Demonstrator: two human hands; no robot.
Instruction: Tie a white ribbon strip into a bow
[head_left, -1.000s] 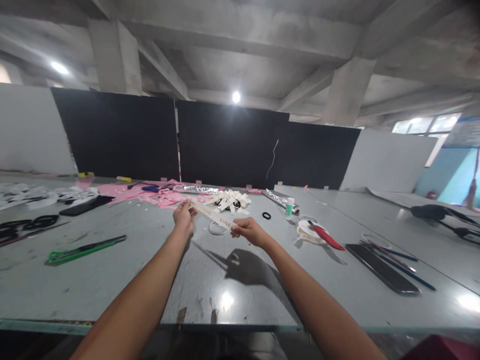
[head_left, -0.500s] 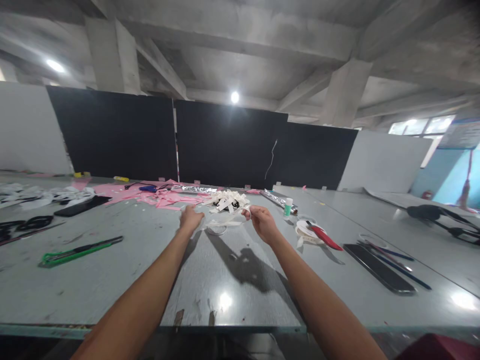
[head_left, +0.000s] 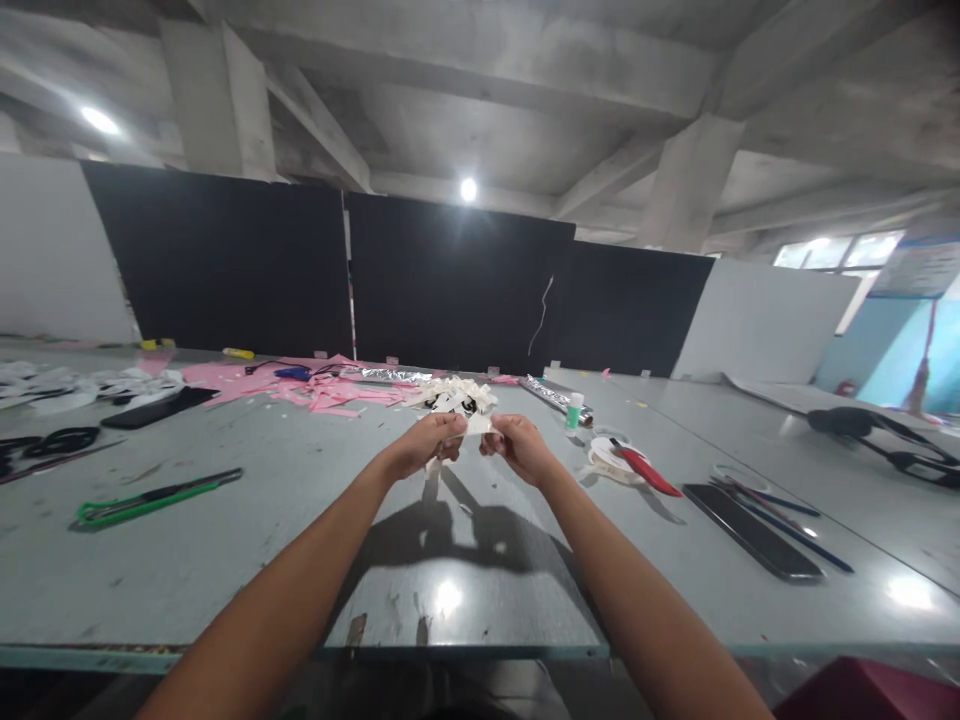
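My left hand (head_left: 424,444) and my right hand (head_left: 516,447) are close together above the grey table (head_left: 465,540), both pinching a white ribbon strip (head_left: 471,426) folded up between them. A loose end of the strip hangs down below my left hand. Just behind my hands lies a pile of white ribbon pieces (head_left: 459,396).
A green utility knife (head_left: 154,497) lies at the left. A ribbon spool (head_left: 609,459) with red-handled scissors (head_left: 646,470), a black phone (head_left: 751,532) and pens (head_left: 787,517) are at the right. Pink scraps (head_left: 300,385), foil rolls (head_left: 555,397) and a small bottle (head_left: 573,410) sit farther back.
The strip was stretched long between my hands; my hands have since come together and the strip is now folded short between them.
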